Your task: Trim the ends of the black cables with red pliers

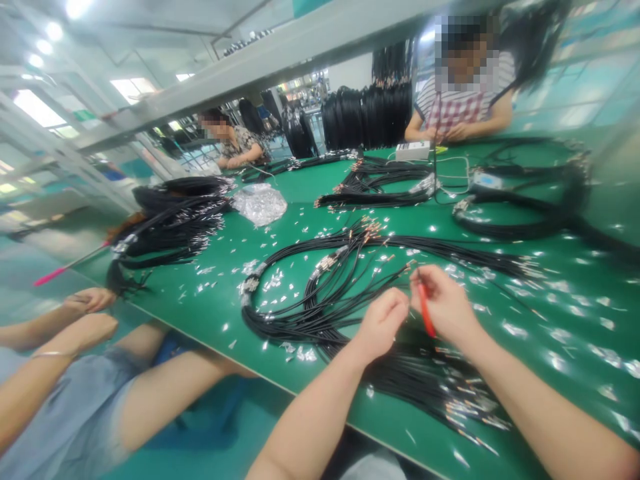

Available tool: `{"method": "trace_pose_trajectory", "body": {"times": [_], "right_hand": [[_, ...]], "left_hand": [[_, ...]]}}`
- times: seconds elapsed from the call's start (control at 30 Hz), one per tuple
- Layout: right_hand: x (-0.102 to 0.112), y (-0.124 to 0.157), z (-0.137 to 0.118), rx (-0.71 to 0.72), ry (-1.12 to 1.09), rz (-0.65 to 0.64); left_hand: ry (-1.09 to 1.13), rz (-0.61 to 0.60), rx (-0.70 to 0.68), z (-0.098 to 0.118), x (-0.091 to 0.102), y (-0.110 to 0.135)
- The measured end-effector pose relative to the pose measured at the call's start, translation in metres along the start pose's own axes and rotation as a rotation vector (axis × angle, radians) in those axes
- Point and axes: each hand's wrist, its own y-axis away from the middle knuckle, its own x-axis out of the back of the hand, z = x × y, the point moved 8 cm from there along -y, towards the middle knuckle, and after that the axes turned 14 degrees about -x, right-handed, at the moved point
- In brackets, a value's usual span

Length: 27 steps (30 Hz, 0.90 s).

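My left hand (pixel 383 323) is closed in a pinch over a bundle of black cables (pixel 320 293) with metal terminal ends, lying on the green table (pixel 550 347). What its fingers grip is too small to make out. My right hand (pixel 443 300) sits just to the right, fingers closed round a thin red tool (pixel 425 312) that points down. Both hands almost touch above the cables. More black cables with bare ends (pixel 450 393) lie under my right forearm.
Small silver scraps (pixel 270 280) litter the table. Other cable bundles (pixel 170 220) lie at the left and far side (pixel 375 187). A clear plastic bag (pixel 260 202) sits behind. A seated person's arms and legs (pixel 75 373) are at the left; two others work across the table.
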Motion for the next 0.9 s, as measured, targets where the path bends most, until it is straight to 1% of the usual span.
{"method": "trace_pose_trajectory", "body": {"times": [0.07, 0.1, 0.13, 0.2, 0.27, 0.33, 0.4, 0.5, 0.6, 0.77, 0.9], "right_hand": [[0.014, -0.011, 0.02, -0.182, -0.224, 0.034], [0.02, -0.014, 0.027, -0.24, -0.295, 0.044], [0.021, -0.015, 0.032, -0.275, -0.316, 0.015], [0.02, -0.015, 0.033, -0.287, -0.238, -0.057], [0.014, -0.011, 0.023, -0.195, -0.034, -0.11], [0.005, -0.004, 0.01, -0.045, 0.21, -0.135], [-0.005, 0.004, -0.001, 0.095, 0.416, -0.15], [-0.016, 0.015, -0.009, 0.232, 0.612, -0.153], [-0.019, 0.021, -0.013, 0.299, 0.722, -0.121], [-0.019, 0.026, -0.019, 0.394, 0.784, -0.047], [-0.018, 0.028, -0.02, 0.434, 0.838, -0.026]], "left_hand": [[0.071, 0.015, -0.017, 0.003, -0.001, 0.001], [0.115, 0.041, -0.015, 0.003, 0.0, 0.0], [0.166, 0.084, -0.008, 0.002, 0.002, 0.0], [0.287, 0.201, 0.019, -0.001, 0.009, -0.002], [0.403, 0.315, 0.046, -0.004, 0.016, -0.004], [0.484, 0.399, 0.065, -0.005, 0.021, -0.005], [0.523, 0.448, 0.066, -0.004, 0.024, -0.005], [0.546, 0.472, 0.046, -0.003, 0.025, -0.004], [0.547, 0.465, 0.042, -0.006, 0.023, -0.002], [0.523, 0.436, 0.073, -0.014, 0.019, 0.001], [0.496, 0.407, 0.079, -0.014, 0.018, 0.002]]}}
